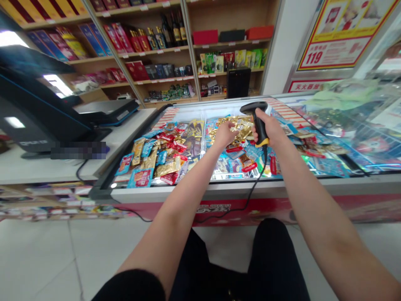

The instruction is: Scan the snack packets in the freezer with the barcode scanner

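Shop freezer [219, 194], right hand [271, 129], scanner [253, 108] pointing left

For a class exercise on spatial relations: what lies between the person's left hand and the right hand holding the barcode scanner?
In the head view, gold foil packets fill the gap between the left hand and the right hand, which grips a black barcode scanner.

The right hand [268, 128] grips a black barcode scanner [258, 121], its cord [254, 188] hanging down, over a chest freezer [200, 193] piled with snack packets [156, 159]. The left hand [226, 134] reaches over gold packets [241, 129] toward the far edge. A counter [56, 167] with a till screen [34, 104] stands left, before shelves [150, 54].
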A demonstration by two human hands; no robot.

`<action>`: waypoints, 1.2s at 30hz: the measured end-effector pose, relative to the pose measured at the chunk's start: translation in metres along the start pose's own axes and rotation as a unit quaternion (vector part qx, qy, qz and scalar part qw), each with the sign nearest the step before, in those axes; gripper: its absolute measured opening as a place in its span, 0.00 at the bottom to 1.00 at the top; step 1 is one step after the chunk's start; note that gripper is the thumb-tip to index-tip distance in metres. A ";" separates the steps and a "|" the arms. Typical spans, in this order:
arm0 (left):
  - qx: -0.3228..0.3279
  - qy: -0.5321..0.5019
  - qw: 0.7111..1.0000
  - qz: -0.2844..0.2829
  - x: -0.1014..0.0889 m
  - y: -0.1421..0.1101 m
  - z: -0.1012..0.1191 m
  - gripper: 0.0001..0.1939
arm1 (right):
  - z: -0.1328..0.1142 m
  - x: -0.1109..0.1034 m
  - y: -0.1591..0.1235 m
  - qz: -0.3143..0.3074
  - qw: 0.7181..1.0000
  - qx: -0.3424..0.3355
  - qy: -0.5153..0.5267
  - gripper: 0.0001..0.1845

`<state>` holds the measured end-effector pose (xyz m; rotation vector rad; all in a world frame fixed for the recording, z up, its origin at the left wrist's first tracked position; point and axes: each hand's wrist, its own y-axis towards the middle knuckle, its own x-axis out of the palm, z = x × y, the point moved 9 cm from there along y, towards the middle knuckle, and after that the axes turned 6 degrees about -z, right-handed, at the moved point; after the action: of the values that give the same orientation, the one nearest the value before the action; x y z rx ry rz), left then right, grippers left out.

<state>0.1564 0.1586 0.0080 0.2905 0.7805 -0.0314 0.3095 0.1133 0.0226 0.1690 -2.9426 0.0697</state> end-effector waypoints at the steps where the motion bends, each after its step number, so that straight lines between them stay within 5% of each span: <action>1: -0.005 0.000 1.000 0.002 -0.003 0.000 -0.005 0.17 | 0.002 0.005 0.001 -0.005 1.000 0.002 0.000 0.22; 7: -0.021 0.035 0.999 0.031 -0.047 -0.005 -0.041 0.15 | 0.015 0.050 0.010 -0.050 0.999 0.018 -0.003 0.24; 16: -0.125 0.168 0.972 0.106 -0.162 -0.014 -0.131 0.16 | 0.042 0.140 0.034 -0.124 0.990 0.054 -0.041 0.21; 22: -0.242 0.267 0.929 0.080 -0.228 0.008 -0.207 0.25 | 0.054 0.159 0.045 -0.148 0.986 0.047 -0.060 0.21; 25: -0.261 0.282 0.923 0.024 -0.230 0.029 -0.237 0.34 | 0.055 0.158 0.048 -0.157 0.985 0.035 -0.054 0.20; 28: -0.254 0.288 0.922 -0.043 -0.210 0.047 -0.252 0.36 | 0.054 0.156 0.049 -0.155 0.986 0.030 -0.051 0.20; 36: -0.121 0.176 0.972 -0.101 -0.159 0.048 -0.204 0.25 | 0.051 0.146 0.048 -0.113 0.992 0.051 -0.027 0.23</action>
<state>-0.0909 0.2468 -0.0069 -0.0182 1.1542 -0.0767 0.1517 0.1417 -0.0009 0.5244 -2.9517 0.1862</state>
